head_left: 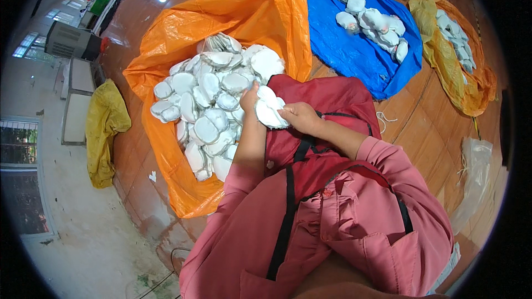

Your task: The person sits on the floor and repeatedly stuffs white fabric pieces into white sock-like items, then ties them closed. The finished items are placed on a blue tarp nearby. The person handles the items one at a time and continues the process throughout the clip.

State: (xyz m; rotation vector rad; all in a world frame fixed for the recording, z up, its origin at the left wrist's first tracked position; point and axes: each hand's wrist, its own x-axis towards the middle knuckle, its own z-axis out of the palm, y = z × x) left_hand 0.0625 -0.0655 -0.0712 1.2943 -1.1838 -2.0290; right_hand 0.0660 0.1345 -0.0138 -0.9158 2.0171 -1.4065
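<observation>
In front of my lap I hold a white, rounded padded fabric piece [270, 108], its outline lobed and its edge a little ragged. My left hand [250, 97] grips its left side, with most of the fingers hidden behind it. At its right edge my right hand [299, 116] pinches it between thumb and fingers. Just left of my hands lies a large heap of similar white pads [208, 86], mostly round or oval and piled over one another. The heap rests on a spread orange plastic sheet [166, 30] with crumpled, raised edges.
A dark red cloth [343, 91] covers my lap. Ahead to the right, a blue sheet [310, 27] bears grey-white bundles [382, 25]. Beyond it is a yellow-orange sheet [438, 72] with more pads. A yellow sack [105, 127] hangs by the left wall; a clear plastic bag [474, 171] lies at right.
</observation>
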